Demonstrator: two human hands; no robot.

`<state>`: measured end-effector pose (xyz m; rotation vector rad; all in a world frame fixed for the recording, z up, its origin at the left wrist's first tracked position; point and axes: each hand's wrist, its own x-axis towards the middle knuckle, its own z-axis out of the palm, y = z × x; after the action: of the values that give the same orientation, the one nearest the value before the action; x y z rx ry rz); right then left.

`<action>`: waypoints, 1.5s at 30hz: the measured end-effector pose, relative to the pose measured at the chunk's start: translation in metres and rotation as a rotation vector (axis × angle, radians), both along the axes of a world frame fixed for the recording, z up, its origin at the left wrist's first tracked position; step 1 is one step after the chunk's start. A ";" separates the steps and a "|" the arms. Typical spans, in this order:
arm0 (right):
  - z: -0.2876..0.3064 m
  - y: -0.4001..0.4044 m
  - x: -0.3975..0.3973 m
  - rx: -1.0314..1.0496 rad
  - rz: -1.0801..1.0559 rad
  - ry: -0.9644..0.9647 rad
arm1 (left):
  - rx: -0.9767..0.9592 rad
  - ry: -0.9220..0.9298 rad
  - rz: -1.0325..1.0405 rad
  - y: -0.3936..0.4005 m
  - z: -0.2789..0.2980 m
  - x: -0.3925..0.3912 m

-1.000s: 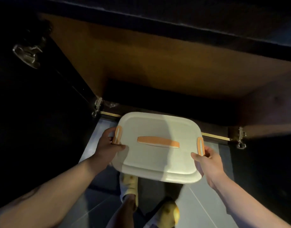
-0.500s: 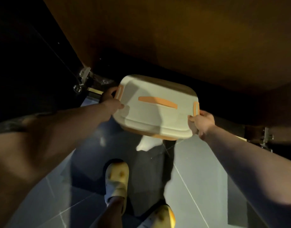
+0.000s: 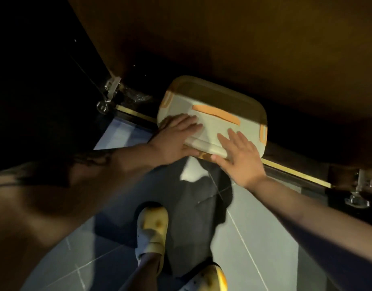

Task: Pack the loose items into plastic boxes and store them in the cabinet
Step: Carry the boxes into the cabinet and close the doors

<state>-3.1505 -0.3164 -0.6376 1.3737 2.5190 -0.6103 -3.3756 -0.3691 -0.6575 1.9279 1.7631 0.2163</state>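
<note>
The box [image 3: 214, 124] sits half inside the dark cabinet [image 3: 223, 49], its near edge over the sill. Left hand [image 3: 176, 135] and right hand [image 3: 237, 156] lie flat, fingers straight, on its lid. Stiff, smooth plastic, probably light; push at the near rim.

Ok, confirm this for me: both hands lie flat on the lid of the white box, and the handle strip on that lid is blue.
Not quite. In the head view the left hand and right hand do lie flat on the white box, but its handle strip is orange, not blue.
</note>
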 end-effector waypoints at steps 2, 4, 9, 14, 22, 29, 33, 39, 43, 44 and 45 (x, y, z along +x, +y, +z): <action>-0.006 0.000 -0.005 0.002 0.077 -0.135 | -0.052 0.094 -0.022 -0.002 -0.006 0.001; -0.010 0.008 -0.005 0.003 0.088 -0.179 | -0.091 0.102 0.008 0.005 -0.008 0.000; -0.013 0.038 -0.026 -0.100 0.031 -0.260 | -0.155 0.108 0.111 0.035 -0.003 0.012; 0.029 0.020 -0.037 -0.125 -0.075 -0.231 | -0.191 -0.020 0.277 0.027 0.037 0.025; 0.208 -0.030 -0.030 -0.111 -0.129 -0.131 | -0.143 -0.120 0.364 -0.030 0.208 0.043; 0.392 -0.056 -0.003 0.022 -0.183 0.015 | -0.077 -0.155 0.341 -0.048 0.393 0.053; 0.474 -0.062 0.027 0.089 -0.269 0.106 | -0.018 -0.165 0.239 -0.047 0.478 0.067; 0.550 -0.077 0.083 0.284 -0.401 0.122 | 0.134 -0.209 0.006 -0.032 0.553 0.111; 0.581 -0.083 0.124 0.409 -0.497 0.143 | 0.180 -0.287 -0.062 -0.011 0.584 0.146; 0.586 -0.083 0.136 0.424 -0.527 0.154 | 0.199 -0.309 -0.069 -0.006 0.592 0.155; 0.591 -0.081 0.148 0.439 -0.558 0.168 | 0.220 -0.329 -0.074 -0.002 0.599 0.165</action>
<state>-3.0029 -0.3973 -0.0468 2.3096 2.4835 -0.2629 -3.2106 -0.3707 -0.0582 1.9679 1.4988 0.6853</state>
